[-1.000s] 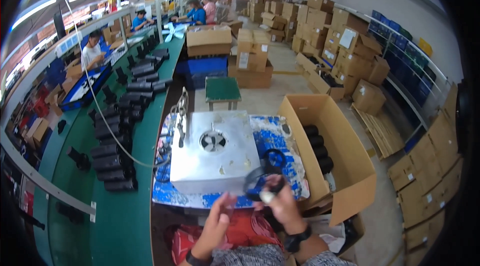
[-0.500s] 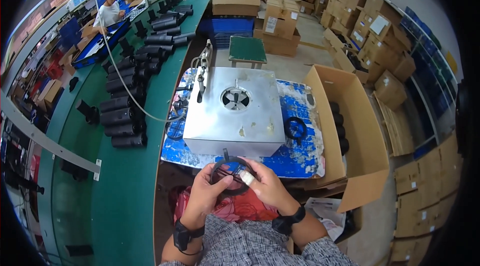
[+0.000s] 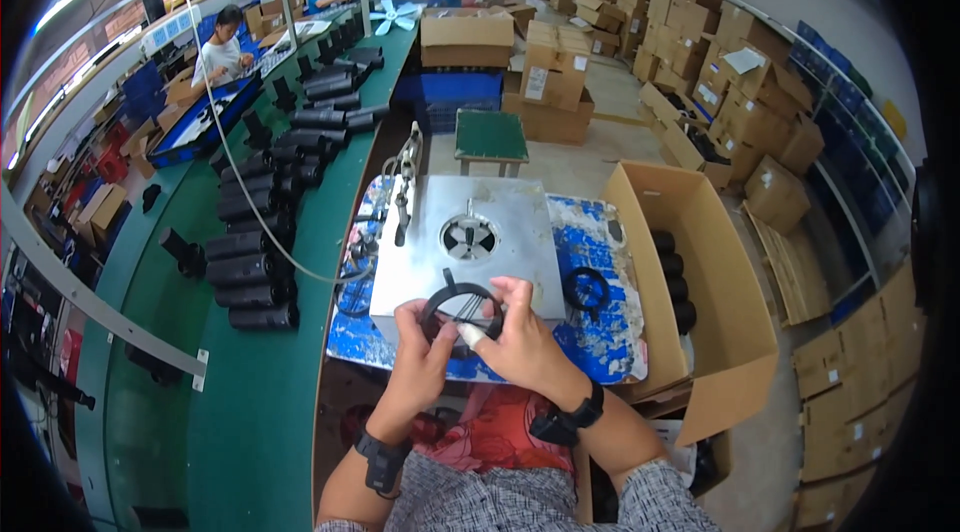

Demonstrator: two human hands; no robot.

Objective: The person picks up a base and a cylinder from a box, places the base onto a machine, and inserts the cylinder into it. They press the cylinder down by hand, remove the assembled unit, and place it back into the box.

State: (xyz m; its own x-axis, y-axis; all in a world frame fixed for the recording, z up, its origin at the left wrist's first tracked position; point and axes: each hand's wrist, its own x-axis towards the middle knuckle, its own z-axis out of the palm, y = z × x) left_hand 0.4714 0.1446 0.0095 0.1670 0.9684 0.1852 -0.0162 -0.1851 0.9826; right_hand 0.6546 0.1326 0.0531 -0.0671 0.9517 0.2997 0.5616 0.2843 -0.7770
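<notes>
Head view: both hands grip a black ring-shaped part just before the metal fixture box. Left hand pinches its left rim; right hand closes on its right.

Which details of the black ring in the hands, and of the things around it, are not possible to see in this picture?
- Black ring, head view: its near side is covered by the left hand and right hand.
- White piece at the right fingers: too small to identify.
- Black cylinders in the cardboard box: only their tops show; the box wall hides the rest.
- Far workers: blurred.
</notes>
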